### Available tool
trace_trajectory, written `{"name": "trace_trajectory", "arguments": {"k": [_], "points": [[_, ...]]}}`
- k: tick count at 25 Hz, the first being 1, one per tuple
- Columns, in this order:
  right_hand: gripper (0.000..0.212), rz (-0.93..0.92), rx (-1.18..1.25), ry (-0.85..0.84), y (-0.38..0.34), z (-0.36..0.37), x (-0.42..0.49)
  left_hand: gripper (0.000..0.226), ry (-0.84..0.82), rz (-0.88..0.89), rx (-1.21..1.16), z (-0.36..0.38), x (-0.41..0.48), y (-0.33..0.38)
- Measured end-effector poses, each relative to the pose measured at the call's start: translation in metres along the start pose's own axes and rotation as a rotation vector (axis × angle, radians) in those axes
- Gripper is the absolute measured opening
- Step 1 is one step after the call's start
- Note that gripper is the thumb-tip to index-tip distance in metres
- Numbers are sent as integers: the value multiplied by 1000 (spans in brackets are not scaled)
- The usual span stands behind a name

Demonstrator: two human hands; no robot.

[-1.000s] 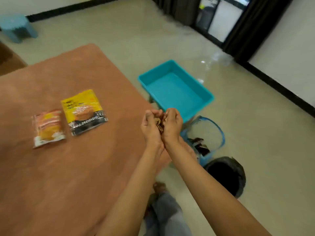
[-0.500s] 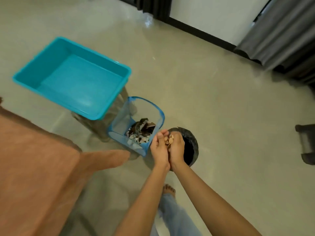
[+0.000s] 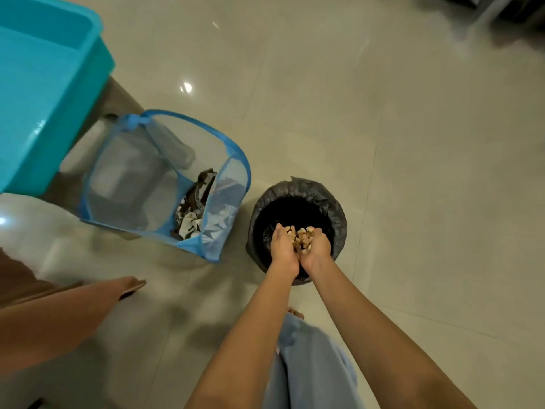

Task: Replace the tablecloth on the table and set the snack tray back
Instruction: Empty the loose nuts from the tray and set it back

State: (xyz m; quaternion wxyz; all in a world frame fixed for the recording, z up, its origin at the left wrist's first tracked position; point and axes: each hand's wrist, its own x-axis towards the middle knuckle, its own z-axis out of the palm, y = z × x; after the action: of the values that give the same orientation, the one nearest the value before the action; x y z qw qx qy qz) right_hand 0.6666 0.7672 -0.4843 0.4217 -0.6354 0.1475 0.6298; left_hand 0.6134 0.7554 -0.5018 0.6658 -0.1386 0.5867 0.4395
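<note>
Empty teal snack tray [image 3: 35, 98] upper left; orange tablecloth [image 3: 44, 320] corner lower left.

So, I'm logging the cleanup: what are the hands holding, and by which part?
Loose brown snack scraps, cupped from below in the joined palms of left hand and right hand, over the bin.

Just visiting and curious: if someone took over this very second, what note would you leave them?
Left hand and right hand: cupped together, holding loose snack bits over the black-lined bin.
Orange-brown cloth is spread at lower left; a crumpled dark cloth sits in the blue mesh hamper; the teal tray stands apart, and what shows of it is empty.
Left: drop the bits, then set the tray back on the cloth.
</note>
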Motion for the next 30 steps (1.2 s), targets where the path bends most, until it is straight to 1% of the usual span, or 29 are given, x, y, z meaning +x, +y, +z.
{"name": "trace_trajectory", "arguments": {"k": [1,3,5,7,9,13,14,16,17,19,22,24,27,30], "points": [[29,5,-23,37,-1,-3,15,39,12,-13,-6,-1,13,-6],[22,7,-99,138,-1,-11,40,36,27,-41,-22,-1,30,-19],[22,-10,-176,223,-4,-21,55,35,25,-60,-12,2,36,-28],[21,-63,-217,251,-9,-27,65,35,26,-47,43,7,39,-33],[14,-133,-281,255,-14,-29,74,29,47,-15,125,14,39,-29],[25,-263,-489,284,-17,-30,75,35,38,1,227,13,34,-20],[22,-282,-528,289,-18,-29,69,34,36,4,237,12,33,-20],[2,-298,-530,248,-21,-30,73,32,25,15,251,9,35,-18],[10,-303,-502,187,-22,-30,80,31,20,19,253,9,35,-16],[24,-251,-413,58,-23,-27,83,34,2,21,248,8,35,-11],[35,-157,-276,-71,-25,-23,71,37,-36,11,258,5,32,-8],[45,-159,-259,-94,-25,-20,61,40,-59,-4,264,1,26,-8],[48,-213,-301,-48,-29,-15,37,45,-71,4,255,0,7,-2],[51,-175,-157,-104,-37,-23,1,45,-78,16,257,0,-31,5]]}}
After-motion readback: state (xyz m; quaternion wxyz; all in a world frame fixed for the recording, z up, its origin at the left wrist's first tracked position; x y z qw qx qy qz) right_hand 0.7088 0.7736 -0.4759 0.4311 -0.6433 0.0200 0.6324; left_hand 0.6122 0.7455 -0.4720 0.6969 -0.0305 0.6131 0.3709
